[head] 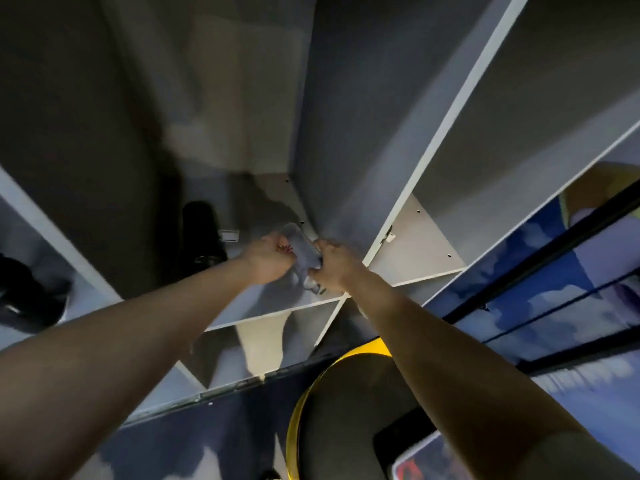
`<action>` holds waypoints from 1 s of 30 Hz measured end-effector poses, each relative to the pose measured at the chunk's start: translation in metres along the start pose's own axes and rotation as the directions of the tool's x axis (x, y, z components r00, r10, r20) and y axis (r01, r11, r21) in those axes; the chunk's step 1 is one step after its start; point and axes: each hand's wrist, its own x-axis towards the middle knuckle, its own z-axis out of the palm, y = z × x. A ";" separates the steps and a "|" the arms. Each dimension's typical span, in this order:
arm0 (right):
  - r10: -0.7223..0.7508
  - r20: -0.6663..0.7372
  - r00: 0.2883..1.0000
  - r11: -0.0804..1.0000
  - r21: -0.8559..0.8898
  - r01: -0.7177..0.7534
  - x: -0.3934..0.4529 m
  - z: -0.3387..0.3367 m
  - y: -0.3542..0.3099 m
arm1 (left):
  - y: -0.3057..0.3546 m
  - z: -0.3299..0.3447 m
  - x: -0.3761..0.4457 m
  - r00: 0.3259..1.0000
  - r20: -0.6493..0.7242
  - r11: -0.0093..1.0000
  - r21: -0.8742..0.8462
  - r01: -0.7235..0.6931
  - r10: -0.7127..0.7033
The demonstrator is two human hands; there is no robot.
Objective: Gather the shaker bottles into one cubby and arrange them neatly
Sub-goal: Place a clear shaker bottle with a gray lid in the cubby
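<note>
Both hands reach into the central cubby [266, 308] of a white shelving unit. The left hand [270, 259] and the right hand [334, 263] close from either side on a pale, translucent shaker bottle [303, 245], which lies tilted near the cubby's right wall, close to the front edge of the shelf board. The fingers of each hand curl against the bottle's flanks, pinching it between them. A dark shaker bottle [202, 230] stands deeper in the same cubby, to the left and well apart from the pale one. In the inspector's judgement, the step in hand is setting the pale bottle upright and seating it; to do it well, the bottle should be stood on its base, then slid back beside the dark bottle so the two line up, with the grip kept low to prevent tipping. Motion blur and dim light obscure the pale bottle's lid and base, so its exact orientation cannot be confirmed. A dark object [27, 292] in the cubby at far left is cut off and unidentifiable.
</note>
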 end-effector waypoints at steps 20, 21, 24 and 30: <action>0.100 0.064 0.993 0.985 0.135 -0.108 0.079 0.068 0.030 | -0.054 0.062 0.066 0.902 0.191 0.799 -0.418 0.432 -0.388; 0.109 0.090 0.990 0.947 0.295 -0.131 0.079 0.062 0.029 | -0.053 0.055 0.062 0.919 0.169 0.802 -0.448 0.394 -0.357; 0.139 0.255 0.957 0.589 0.755 -0.287 0.073 0.038 0.019 | -0.051 0.035 0.045 0.979 0.079 0.825 -0.530 0.199 -0.186; -0.018 0.430 0.903 0.508 0.782 -0.362 0.025 -0.021 -0.021 | -0.043 -0.010 -0.004 0.996 0.014 0.945 -0.316 -0.082 0.091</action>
